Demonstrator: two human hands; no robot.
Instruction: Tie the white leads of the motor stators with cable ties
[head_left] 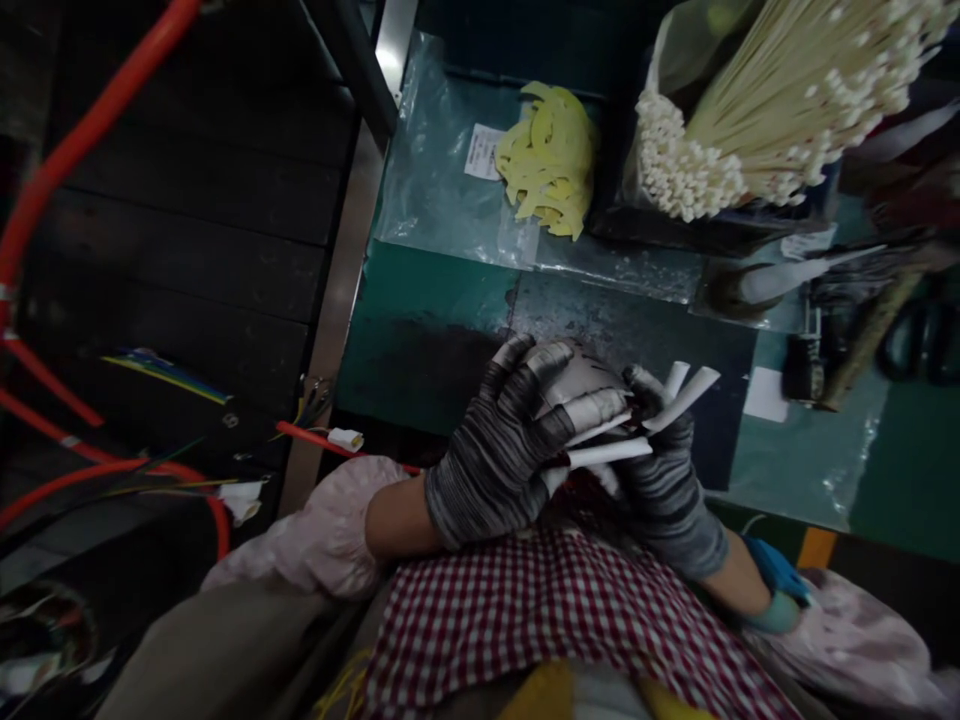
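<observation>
My left hand (499, 450), in a striped grey glove, lies over a rounded pale object (581, 375) at the bench edge. Its thumb and forefinger close around white tubes (611, 453). My right hand (667, 485), gloved alike, curls in from the other side of the same object. More white tubes (682, 400) stick out across its fingers. What the right fingers grip is hidden behind the tubes and the dark between the hands. Thin dark red strands (585, 495) show below, against the checked apron (555, 600). The object's kind is unclear.
Yellow cut pieces (551, 160) lie on clear plastic at the back. Right of them, a bundle of thin white-tipped tubes (780, 120) fills a dark box. A white nozzle bottle (780, 280) and scissors (919, 340) lie at right. Red cables (82, 130) run along the left.
</observation>
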